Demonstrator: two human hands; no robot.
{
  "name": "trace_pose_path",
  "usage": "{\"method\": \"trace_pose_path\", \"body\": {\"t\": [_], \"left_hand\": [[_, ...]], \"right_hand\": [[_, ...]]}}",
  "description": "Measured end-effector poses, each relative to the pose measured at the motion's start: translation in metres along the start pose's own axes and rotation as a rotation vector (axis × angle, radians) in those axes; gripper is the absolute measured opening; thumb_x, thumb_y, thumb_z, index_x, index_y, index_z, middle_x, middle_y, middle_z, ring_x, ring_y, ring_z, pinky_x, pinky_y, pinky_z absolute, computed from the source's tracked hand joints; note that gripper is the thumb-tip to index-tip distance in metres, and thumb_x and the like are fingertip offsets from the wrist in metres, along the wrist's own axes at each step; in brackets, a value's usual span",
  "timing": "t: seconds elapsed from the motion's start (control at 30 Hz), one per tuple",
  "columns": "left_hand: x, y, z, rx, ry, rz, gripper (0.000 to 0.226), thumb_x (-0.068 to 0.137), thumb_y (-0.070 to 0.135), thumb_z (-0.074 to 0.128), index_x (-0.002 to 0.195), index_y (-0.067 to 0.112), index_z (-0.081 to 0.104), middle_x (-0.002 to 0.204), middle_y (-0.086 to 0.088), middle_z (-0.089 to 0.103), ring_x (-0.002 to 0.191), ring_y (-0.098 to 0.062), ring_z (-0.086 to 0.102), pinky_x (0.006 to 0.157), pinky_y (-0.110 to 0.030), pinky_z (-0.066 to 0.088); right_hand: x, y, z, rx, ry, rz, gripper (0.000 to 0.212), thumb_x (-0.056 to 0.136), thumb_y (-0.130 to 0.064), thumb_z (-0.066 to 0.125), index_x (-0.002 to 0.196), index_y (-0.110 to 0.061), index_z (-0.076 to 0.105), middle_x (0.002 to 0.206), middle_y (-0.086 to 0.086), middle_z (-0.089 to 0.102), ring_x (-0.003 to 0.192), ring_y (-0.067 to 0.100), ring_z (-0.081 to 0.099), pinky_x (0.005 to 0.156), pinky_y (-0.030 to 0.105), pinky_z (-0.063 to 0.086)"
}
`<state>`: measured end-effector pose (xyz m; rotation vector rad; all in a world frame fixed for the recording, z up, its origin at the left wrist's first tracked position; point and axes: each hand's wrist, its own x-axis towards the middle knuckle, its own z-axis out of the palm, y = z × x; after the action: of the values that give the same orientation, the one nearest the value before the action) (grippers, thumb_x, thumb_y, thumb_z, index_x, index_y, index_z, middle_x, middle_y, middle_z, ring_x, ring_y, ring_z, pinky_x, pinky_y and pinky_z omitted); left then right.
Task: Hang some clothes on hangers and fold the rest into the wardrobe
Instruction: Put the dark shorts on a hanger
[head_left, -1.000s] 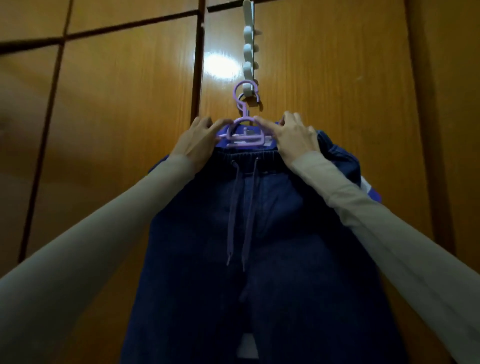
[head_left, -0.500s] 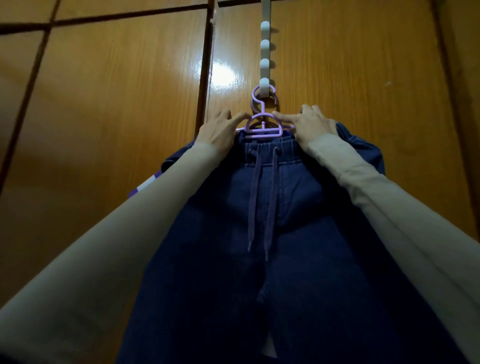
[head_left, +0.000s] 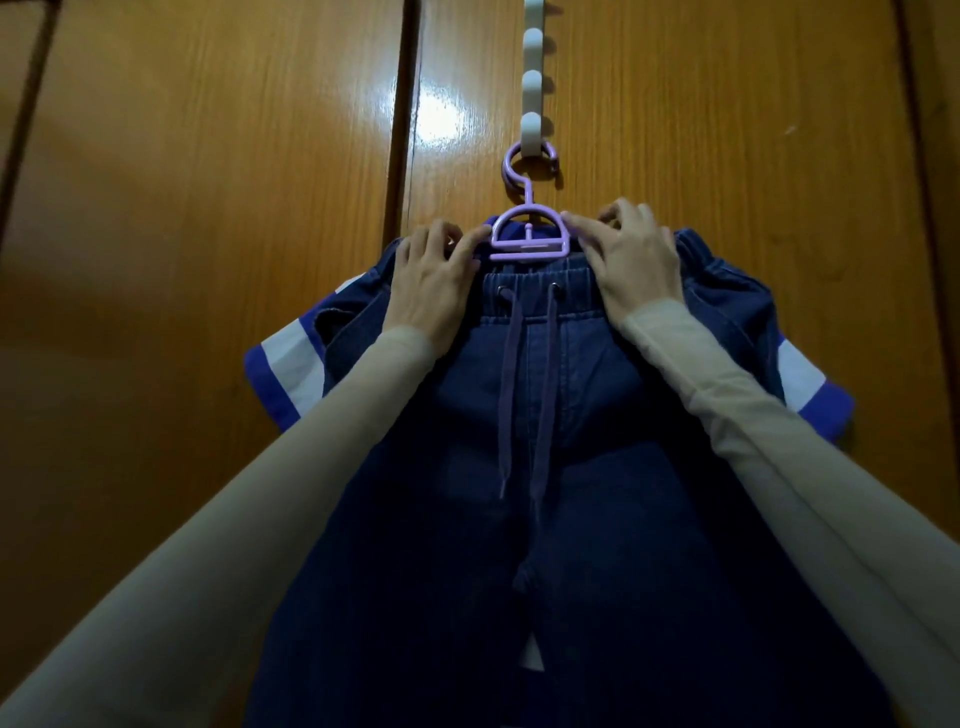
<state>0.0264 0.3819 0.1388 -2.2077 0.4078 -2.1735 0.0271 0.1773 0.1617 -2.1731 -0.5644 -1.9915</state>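
Dark blue denim trousers (head_left: 571, 519) with a purple drawstring hang on a lilac plastic hanger (head_left: 527, 236). The hanger's hook sits on the lowest peg of a white hook rack (head_left: 534, 78) on the wardrobe door. Behind the trousers a purple and white striped shirt (head_left: 291, 374) shows at both sides. My left hand (head_left: 434, 288) pinches the waistband at the hanger's left shoulder. My right hand (head_left: 631, 262) pinches the waistband at the hanger's right shoulder, thumb against the hanger.
Glossy brown wooden wardrobe doors (head_left: 208, 208) fill the view, with a vertical seam (head_left: 402, 130) left of the rack. The trousers' legs run down out of view.
The view has come closer and shifted, so the striped shirt's sleeves now show on both sides. Both hands have stayed at the waistband by the hanger.
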Motion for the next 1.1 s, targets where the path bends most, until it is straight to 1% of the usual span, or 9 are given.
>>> {"method": "trace_pose_path", "body": {"t": [0.07, 0.1, 0.17, 0.27, 0.53, 0.7, 0.87, 0.97, 1.1], "left_hand": [[-0.021, 0.005, 0.005, 0.007, -0.015, -0.021, 0.054, 0.095, 0.035, 0.018, 0.145, 0.021, 0.033, 0.144, -0.013, 0.036, 0.135, -0.029, 0.027, 0.114, -0.042, 0.006], [-0.034, 0.008, 0.008, 0.009, -0.037, -0.036, 0.056, 0.095, 0.037, 0.017, 0.148, 0.022, 0.024, 0.153, -0.01, 0.024, 0.142, -0.026, 0.014, 0.115, -0.044, -0.002], [-0.062, 0.012, 0.015, 0.005, -0.087, -0.057, 0.057, 0.096, 0.042, 0.014, 0.15, 0.023, 0.008, 0.159, -0.006, 0.003, 0.145, -0.021, -0.004, 0.115, -0.045, -0.009], [-0.113, 0.017, 0.027, 0.036, -0.126, -0.083, 0.057, 0.098, 0.047, 0.006, 0.149, 0.024, -0.003, 0.158, -0.007, -0.002, 0.145, -0.018, -0.007, 0.115, -0.04, -0.012], [-0.193, 0.027, 0.029, 0.126, -0.218, -0.15, 0.056, 0.099, 0.046, 0.002, 0.15, 0.025, -0.009, 0.157, -0.007, -0.004, 0.144, -0.015, -0.014, 0.114, -0.042, -0.006], [-0.213, 0.019, 0.018, 0.164, -0.32, -0.093, 0.056, 0.1, 0.045, 0.003, 0.151, 0.023, -0.001, 0.157, -0.01, 0.003, 0.145, -0.024, 0.0, 0.114, -0.045, -0.001], [-0.237, 0.013, 0.006, 0.172, -0.351, -0.088, 0.058, 0.097, 0.044, 0.02, 0.151, 0.024, 0.008, 0.156, -0.01, 0.007, 0.145, -0.022, 0.0, 0.113, -0.047, -0.005], [-0.242, 0.013, -0.001, 0.123, -0.319, -0.256, 0.058, 0.094, 0.045, 0.026, 0.148, 0.026, 0.016, 0.155, -0.013, 0.009, 0.142, -0.028, 0.005, 0.113, -0.048, -0.01], [-0.237, 0.022, -0.011, 0.036, -0.285, -0.548, 0.062, 0.095, 0.043, 0.038, 0.15, 0.023, 0.015, 0.156, -0.019, 0.002, 0.143, -0.033, -0.003, 0.112, -0.057, -0.001]], "right_hand": [[-0.024, 0.002, 0.015, -0.013, 0.043, -0.064, 0.05, 0.098, -0.039, 0.023, 0.144, -0.024, 0.036, 0.141, 0.012, 0.042, 0.129, 0.026, 0.038, 0.107, 0.043, 0.018], [-0.038, 0.003, 0.023, -0.05, 0.043, -0.106, 0.054, 0.097, -0.042, 0.02, 0.146, -0.022, 0.031, 0.149, 0.011, 0.035, 0.137, 0.024, 0.031, 0.111, 0.047, 0.008], [-0.062, 0.005, 0.038, -0.114, 0.041, -0.132, 0.056, 0.098, -0.043, 0.018, 0.148, -0.02, 0.024, 0.155, 0.009, 0.023, 0.143, 0.021, 0.018, 0.112, 0.049, -0.004], [-0.092, 0.004, 0.047, -0.127, 0.032, -0.088, 0.056, 0.099, -0.044, 0.008, 0.15, -0.02, 0.016, 0.156, 0.011, 0.016, 0.143, 0.021, 0.008, 0.112, 0.045, -0.01], [-0.162, 0.007, 0.052, -0.209, -0.06, -0.092, 0.068, 0.095, -0.057, 0.014, 0.15, -0.018, 0.011, 0.157, 0.012, 0.011, 0.144, 0.025, 0.008, 0.115, 0.046, 0.002], [-0.195, 0.007, 0.052, -0.247, -0.103, -0.088, 0.064, 0.095, -0.052, 0.018, 0.15, -0.02, 0.012, 0.157, 0.012, 0.01, 0.145, 0.023, 0.007, 0.115, 0.049, 0.002], [-0.219, 0.008, 0.049, -0.307, -0.161, -0.09, 0.06, 0.096, -0.048, 0.015, 0.151, -0.021, 0.011, 0.157, 0.011, 0.008, 0.145, 0.022, 0.009, 0.115, 0.05, 0.002], [-0.232, 0.01, 0.044, -0.321, -0.178, -0.062, 0.059, 0.096, -0.045, 0.018, 0.15, -0.021, 0.015, 0.157, 0.01, 0.014, 0.144, 0.022, 0.014, 0.114, 0.051, 0.006], [-0.243, 0.008, 0.03, -0.337, -0.221, -0.026, 0.059, 0.094, -0.042, 0.026, 0.149, -0.021, 0.02, 0.154, 0.01, 0.022, 0.141, 0.021, 0.019, 0.112, 0.053, 0.009]]}}
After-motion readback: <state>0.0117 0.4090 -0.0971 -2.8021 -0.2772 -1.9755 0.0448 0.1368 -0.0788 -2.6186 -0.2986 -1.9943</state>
